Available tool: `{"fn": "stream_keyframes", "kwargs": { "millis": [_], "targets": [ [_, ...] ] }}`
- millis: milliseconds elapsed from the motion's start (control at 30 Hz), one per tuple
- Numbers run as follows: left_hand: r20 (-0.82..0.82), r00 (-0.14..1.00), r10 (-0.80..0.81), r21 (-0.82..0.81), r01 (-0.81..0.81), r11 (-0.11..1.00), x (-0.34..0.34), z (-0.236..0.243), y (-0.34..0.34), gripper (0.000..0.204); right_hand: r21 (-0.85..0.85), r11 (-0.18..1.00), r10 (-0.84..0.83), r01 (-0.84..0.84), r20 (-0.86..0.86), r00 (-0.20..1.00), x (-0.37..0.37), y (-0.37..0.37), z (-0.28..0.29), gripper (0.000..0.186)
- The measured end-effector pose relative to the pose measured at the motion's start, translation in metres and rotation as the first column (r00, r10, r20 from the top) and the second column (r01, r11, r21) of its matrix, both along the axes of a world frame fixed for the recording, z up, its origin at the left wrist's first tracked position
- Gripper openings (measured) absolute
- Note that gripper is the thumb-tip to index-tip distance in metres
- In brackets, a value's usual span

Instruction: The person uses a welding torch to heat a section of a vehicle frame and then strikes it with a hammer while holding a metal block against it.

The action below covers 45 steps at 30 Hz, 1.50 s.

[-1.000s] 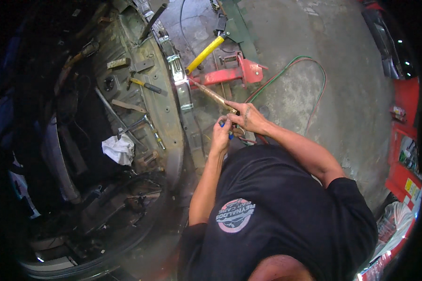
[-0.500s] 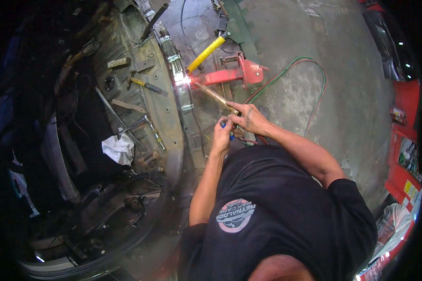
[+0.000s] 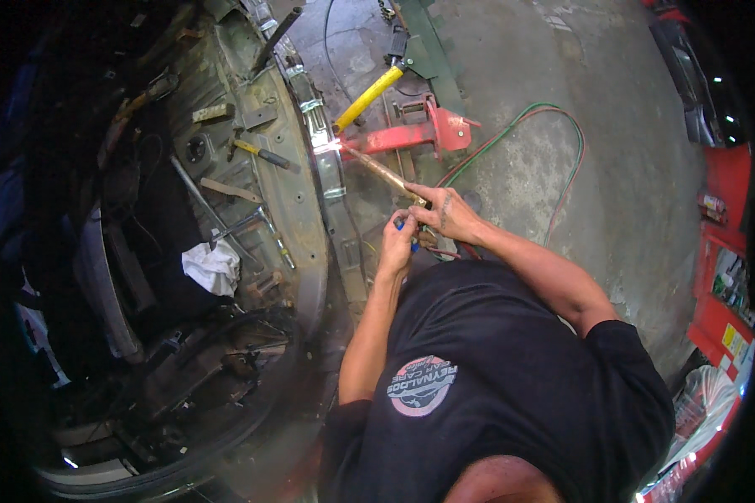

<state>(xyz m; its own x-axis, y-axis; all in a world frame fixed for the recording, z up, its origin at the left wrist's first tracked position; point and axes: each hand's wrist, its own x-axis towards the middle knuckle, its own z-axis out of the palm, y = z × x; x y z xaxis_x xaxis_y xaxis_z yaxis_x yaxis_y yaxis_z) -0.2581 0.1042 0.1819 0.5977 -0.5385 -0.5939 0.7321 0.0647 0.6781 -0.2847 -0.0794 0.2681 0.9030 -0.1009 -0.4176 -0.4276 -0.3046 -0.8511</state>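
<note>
A brass gas torch [image 3: 383,173] slants up and to the left from my hands. Its tip meets the metal sill [image 3: 331,178] of a stripped car body, where a bright white-pink glow [image 3: 330,146] shows. My right hand [image 3: 450,215] is closed around the torch handle, thumb side towards the tip. Just left of and below it, my left hand [image 3: 397,241] pinches the rear of the torch beside some blue parts [image 3: 413,245]; its fingertips are partly hidden. Green and red hoses [image 3: 562,106] loop over the floor on the right.
A red steel bracket [image 3: 407,137] and a yellow bar [image 3: 367,99] sit close to the glow. On the car floor lie a yellow-and-black-handled hammer [image 3: 262,153], a ratchet wrench [image 3: 264,220] and a white rag [image 3: 212,267]. A red cabinet [image 3: 721,285] stands far right.
</note>
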Motion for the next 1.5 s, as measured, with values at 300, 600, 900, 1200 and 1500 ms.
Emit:
{"fn": "stream_keyframes", "kwargs": {
  "millis": [300,600,900,1200,1500],
  "targets": [
    [-0.026,1.000,-0.004,-0.012,0.004,1.000,0.001,0.014,-0.002,0.018,-0.014,1.000,0.008,-0.008,0.041,0.999,-0.001,0.001,0.002,0.061],
    [0.005,1.000,0.010,0.017,-0.010,1.000,-0.001,-0.006,0.003,0.017,0.008,1.000,-0.022,0.022,0.080,0.997,-0.002,0.006,-0.002,0.060],
    [-0.008,1.000,0.025,-0.006,-0.025,1.000,0.007,0.016,0.010,0.017,0.041,0.999,0.004,-0.008,0.086,0.996,0.007,0.015,-0.008,0.061],
    [0.099,0.995,0.013,0.026,-0.016,1.000,0.015,-0.010,0.027,0.023,-0.016,0.999,0.045,-0.044,0.108,0.993,0.020,0.024,0.002,0.058],
    [0.040,0.999,0.023,-0.004,-0.023,1.000,0.010,0.018,0.010,0.023,-0.029,1.000,-0.005,0.009,0.147,0.989,0.007,0.019,-0.012,0.057]
  ]
}}
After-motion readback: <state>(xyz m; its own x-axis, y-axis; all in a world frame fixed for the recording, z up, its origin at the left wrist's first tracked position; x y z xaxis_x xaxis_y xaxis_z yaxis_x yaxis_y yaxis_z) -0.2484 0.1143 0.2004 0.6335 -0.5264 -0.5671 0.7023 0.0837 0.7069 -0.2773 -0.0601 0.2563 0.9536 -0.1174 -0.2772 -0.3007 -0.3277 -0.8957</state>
